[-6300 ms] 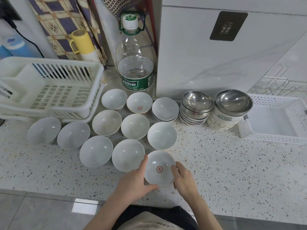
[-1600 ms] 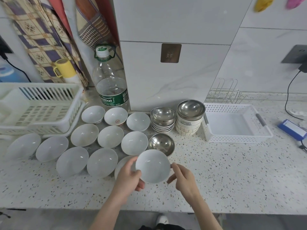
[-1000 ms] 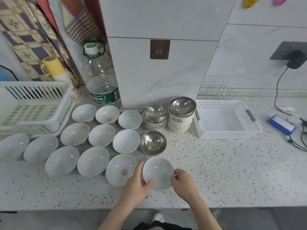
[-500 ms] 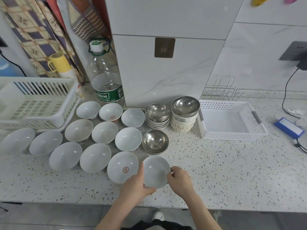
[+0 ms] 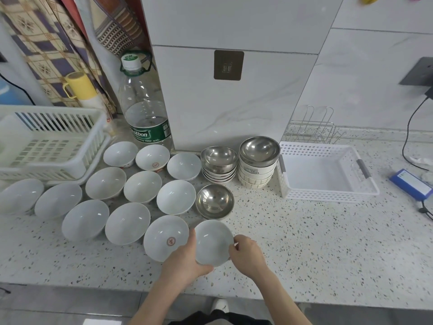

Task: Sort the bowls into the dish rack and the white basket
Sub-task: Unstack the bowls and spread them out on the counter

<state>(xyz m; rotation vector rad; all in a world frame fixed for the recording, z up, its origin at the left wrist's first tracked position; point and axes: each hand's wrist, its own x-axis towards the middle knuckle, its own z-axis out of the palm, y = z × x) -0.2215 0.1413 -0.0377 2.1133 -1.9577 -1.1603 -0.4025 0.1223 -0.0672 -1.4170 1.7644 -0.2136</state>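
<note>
Plain white bowl, glossy inside

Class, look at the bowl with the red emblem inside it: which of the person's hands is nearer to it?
Left. The left hand overlaps the emblem bowl's near rim; the right hand is across the plain white bowl both hands hold.

Glossy white ceramic bowls, shiny steel bowl, perforated plastic basket, speckled stone counter.
</note>
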